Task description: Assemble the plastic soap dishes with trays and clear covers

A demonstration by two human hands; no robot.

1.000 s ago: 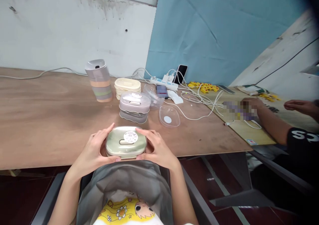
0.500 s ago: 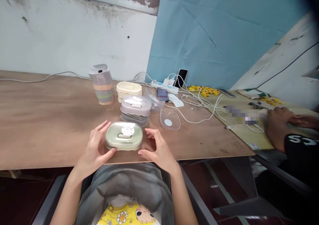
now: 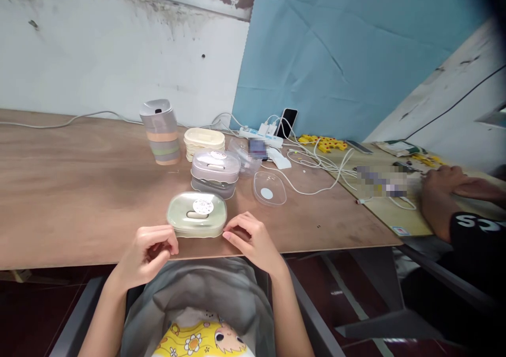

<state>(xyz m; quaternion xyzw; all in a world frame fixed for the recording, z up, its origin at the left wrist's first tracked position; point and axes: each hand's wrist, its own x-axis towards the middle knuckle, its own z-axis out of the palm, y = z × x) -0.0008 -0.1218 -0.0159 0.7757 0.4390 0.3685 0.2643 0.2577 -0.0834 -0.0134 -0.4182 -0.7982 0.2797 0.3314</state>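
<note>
A pale green lidded box (image 3: 196,214) with a round white sticker rests on the wooden table (image 3: 71,188) near its front edge. My left hand (image 3: 148,251) is just in front of the box's left corner, fingers curled in, holding nothing. My right hand (image 3: 249,238) sits by the box's right corner, fingers curled, not gripping it. Behind the green box stands a grey lidded box (image 3: 215,171), and a clear plastic lid (image 3: 269,189) lies to its right.
A stack of coloured cups (image 3: 159,131) and a cream box stack (image 3: 204,141) stand further back. A power strip (image 3: 261,134), a phone (image 3: 287,122) and white cables (image 3: 316,162) lie at the back right. Another person's hands (image 3: 446,188) rest on the adjoining table at the right.
Both my hands let go of the green box, set it on the table, and drew back toward the table's edge with fingers curling in.
</note>
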